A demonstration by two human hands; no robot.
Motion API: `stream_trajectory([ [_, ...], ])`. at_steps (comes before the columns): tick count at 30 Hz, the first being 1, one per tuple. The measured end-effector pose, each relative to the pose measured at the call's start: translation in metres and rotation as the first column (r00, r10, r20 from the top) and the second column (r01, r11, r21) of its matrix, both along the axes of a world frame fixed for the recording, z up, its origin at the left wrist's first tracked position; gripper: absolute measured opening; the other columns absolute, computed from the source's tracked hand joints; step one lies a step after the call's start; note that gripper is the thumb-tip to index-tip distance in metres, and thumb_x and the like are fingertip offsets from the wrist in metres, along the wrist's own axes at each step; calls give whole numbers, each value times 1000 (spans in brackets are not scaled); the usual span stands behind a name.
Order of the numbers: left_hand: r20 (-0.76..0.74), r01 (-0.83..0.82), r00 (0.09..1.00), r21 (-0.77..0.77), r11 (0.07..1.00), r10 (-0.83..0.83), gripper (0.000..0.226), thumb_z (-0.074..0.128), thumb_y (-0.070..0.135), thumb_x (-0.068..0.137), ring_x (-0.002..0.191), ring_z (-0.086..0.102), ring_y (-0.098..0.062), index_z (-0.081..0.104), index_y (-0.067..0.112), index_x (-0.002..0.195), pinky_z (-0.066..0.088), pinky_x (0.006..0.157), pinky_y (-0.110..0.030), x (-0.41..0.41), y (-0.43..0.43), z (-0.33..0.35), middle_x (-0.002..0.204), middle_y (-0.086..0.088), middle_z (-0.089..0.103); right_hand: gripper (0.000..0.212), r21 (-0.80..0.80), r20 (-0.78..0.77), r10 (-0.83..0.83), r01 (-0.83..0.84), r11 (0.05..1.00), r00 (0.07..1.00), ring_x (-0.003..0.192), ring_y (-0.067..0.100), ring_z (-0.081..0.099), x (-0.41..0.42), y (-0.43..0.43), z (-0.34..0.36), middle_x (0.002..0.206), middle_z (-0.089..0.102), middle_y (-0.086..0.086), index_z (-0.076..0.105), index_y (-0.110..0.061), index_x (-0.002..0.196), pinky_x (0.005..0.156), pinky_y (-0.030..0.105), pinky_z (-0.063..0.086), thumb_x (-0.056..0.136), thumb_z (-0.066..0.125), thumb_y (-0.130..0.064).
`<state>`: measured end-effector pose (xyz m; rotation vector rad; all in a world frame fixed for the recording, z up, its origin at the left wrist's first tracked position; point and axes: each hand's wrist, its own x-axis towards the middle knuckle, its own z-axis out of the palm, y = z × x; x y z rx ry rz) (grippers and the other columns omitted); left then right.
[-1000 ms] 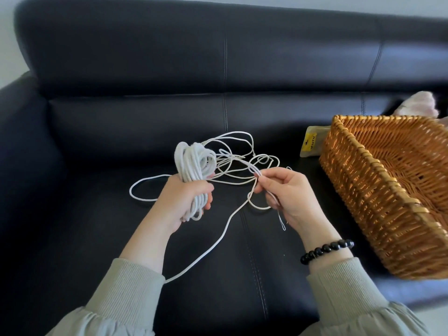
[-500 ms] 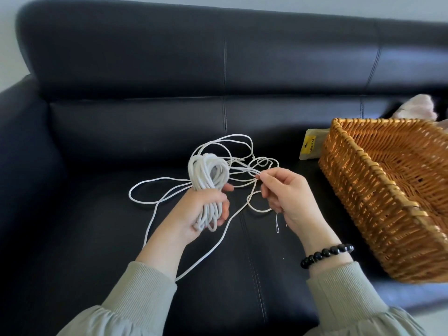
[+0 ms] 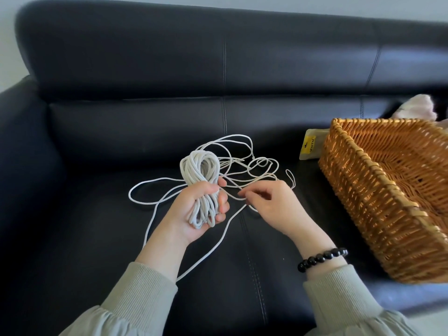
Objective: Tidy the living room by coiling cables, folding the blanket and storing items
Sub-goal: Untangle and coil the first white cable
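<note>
Gripped coil [image 3: 200,170] of white cable upright in left hand [image 3: 198,209], fingers and thumb curled round its lower half, top loops sticking out above fist. Pinched one loose strand between thumb and forefinger of right hand [image 3: 274,204], other fingers curled, just right of coil. Held both over middle of sofa [image 3: 97,226] seat, near centre seam. Left loose loops [image 3: 242,161] tangled on seat behind both hands, toward backrest; one long loop out left of left hand, one strand running under left wrist toward front edge. Noted wicker basket [image 3: 388,214] at seat's right edge, well apart from hands. Spotted yellow pouch [image 3: 310,146] just beside basket's far left corner, against backrest. Glimpsed pink soft thing [image 3: 417,109] behind basket's far rim, mostly hidden, couldn't tell what. Wore black bead bracelet [image 3: 322,259] on right wrist. Counted: one cable, one coil, one basket, one pouch, one bracelet, two hands, two grey-green sleeves [image 3: 145,294].
</note>
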<state>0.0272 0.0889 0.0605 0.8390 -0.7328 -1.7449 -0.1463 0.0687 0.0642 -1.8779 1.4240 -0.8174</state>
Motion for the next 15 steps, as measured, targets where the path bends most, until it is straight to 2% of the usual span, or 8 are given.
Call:
stream_trajectory([
  [3,69,69,995,-36,997,-67,18,56,11,69,49,51,-17,57,6,86,43,42,-23,5,-1,-1,58,-10,53,34,19,-61,-95,96,995,994,43,7,41,-1,-4,-4,55,56,3,64,-15,61,45,17,36,92,57,-26],
  [5,157,126,981,-74,989,-113,19,55,11,70,49,48,-18,56,5,88,42,43,-24,7,0,-2,58,-11,52,29,15,-158,-117,120,993,981,51,10,50,-2,-7,-6,61,62,5,67,-13,65,55,25,46,89,62,-28],
  [7,254,186,955,-98,978,-156,20,55,11,71,50,47,-19,56,3,90,42,44,-25,7,0,-2,57,-12,51,11,57,-243,-78,95,994,967,69,11,61,-2,-8,-6,76,67,-2,73,-23,79,68,30,54,86,66,-28],
  [8,298,210,939,-101,972,-172,21,55,11,70,50,47,-20,56,3,90,41,44,-25,6,0,-2,57,-12,51,8,78,-280,-57,82,994,958,74,11,61,-1,-8,-6,81,66,-5,74,-26,89,70,30,54,84,68,-29],
  [10,368,255,907,-96,962,-203,23,56,11,69,51,48,-20,56,2,91,41,45,-25,5,-1,-2,58,-12,51,26,102,-321,-38,75,992,946,68,6,54,1,-7,-6,76,57,-10,71,-27,105,61,22,45,79,73,-32],
  [12,405,288,885,-91,953,-228,25,57,11,69,52,49,-20,58,3,92,42,46,-26,5,0,-2,59,-12,51,43,95,-295,-40,71,993,955,58,1,43,1,-7,-2,67,44,-13,67,-26,116,53,16,32,74,77,-32],
  [15,426,293,876,-101,951,-225,26,56,11,70,52,50,-19,65,5,94,42,46,-26,8,0,-3,59,-13,52,61,76,-222,-57,75,994,974,54,2,39,-3,-5,5,62,41,-11,59,-27,126,51,14,28,69,81,-30],
])
